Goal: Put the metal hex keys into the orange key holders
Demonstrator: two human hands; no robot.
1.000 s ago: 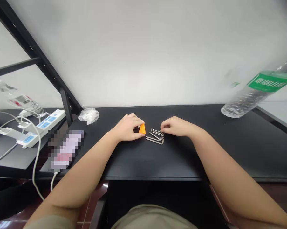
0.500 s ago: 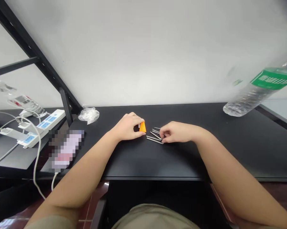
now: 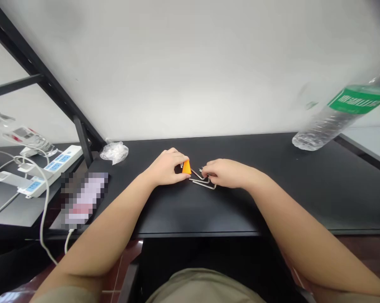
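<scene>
Head camera looks down past your khaki shirt (image 3: pixel 204 288) and along your bare forearms to both hands at the middle of the black surface (image 3: pixel 190 214). Your left hand (image 3: pixel 166 167) is curled, its fingers and thumb closed on a small orange plastic piece (image 3: pixel 186 167), which pokes out at the fingertips on the side facing your right hand. Your right hand (image 3: pixel 227 173) is just beside it, fingers bent down over a small cluster of L-shaped steel hex keys (image 3: pixel 202 181), which lie on the surface between your hands and touch the right hand; you cannot tell whether it has gripped any. Farther along the surface, a crumpled clear plastic bag (image 3: pixel 114 152) sits to the left, and a clear water bottle with a green label (image 3: pixel 335 122) lies to the right. Off to the left, beyond a pixelated object (image 3: pixel 84 198), is a white power strip (image 3: pixel 51 170) with a white cable (image 3: pixel 45 210).
</scene>
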